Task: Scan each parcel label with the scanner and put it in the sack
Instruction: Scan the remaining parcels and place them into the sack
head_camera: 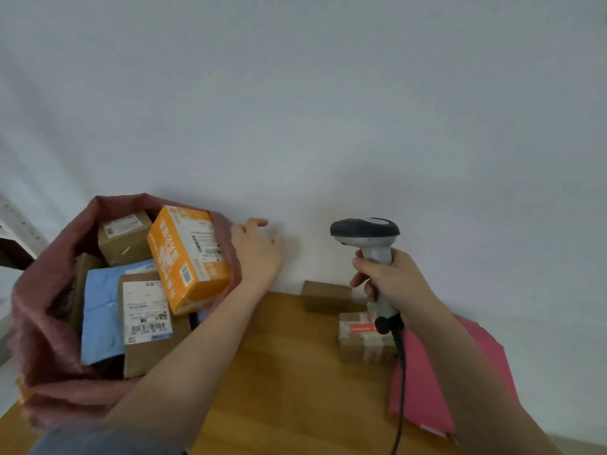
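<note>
A red woven sack (42,326) stands open at the left and holds several parcels. An orange box (187,257) lies on top at its right side, above a brown box with a white label (147,320) and a blue mailer (100,320). My left hand (258,249) hovers just right of the orange box, fingers relaxed and holding nothing. My right hand (391,277) grips the handle of a grey scanner (366,233), held upright. Below it two small brown boxes (326,295) (363,343) sit on the wooden table (289,372).
A pink mailer (423,382) lies on the table under my right forearm. The scanner's black cable (400,389) hangs down across it. A white wall rises right behind the table. A dark object shows at the far left edge.
</note>
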`<state>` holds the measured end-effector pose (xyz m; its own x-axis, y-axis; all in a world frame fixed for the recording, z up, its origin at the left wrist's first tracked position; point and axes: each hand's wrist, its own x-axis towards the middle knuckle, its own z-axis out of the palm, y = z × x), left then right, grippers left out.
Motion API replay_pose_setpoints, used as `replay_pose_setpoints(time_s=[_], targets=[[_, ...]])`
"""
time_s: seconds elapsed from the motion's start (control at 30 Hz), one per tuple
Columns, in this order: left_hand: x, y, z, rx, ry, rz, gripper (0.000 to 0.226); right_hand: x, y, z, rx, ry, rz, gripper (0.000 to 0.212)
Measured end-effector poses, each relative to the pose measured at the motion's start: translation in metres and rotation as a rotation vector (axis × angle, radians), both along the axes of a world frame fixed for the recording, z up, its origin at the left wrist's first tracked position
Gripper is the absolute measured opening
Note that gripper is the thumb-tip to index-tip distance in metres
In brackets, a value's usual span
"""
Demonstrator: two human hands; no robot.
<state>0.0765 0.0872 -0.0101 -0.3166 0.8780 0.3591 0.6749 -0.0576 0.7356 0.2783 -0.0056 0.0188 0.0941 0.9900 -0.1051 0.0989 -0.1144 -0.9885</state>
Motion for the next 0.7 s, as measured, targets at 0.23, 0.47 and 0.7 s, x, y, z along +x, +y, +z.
replay_pose_setpoints(time_s=[0.23, 0.47, 0.7], targets=[[0.079, -0.009, -0.108, -0.372, 0.295, -0.391, 0.053, 0.066, 0.006, -0.059, -0.149, 0.035, -0.045, 0.009], [0.117, 0.014, -0.189, -0.848, 0.583, -0.643, 0.102, 0.097, 0.022, -0.117, -0.266, -0.046, -0.087, 0.015], [0.112, 0.016, -0.242, -0.8, 0.745, -0.595, 0.117, 0.111, 0.011, -0.146, -0.301, -0.018, -0.115, 0.011]])
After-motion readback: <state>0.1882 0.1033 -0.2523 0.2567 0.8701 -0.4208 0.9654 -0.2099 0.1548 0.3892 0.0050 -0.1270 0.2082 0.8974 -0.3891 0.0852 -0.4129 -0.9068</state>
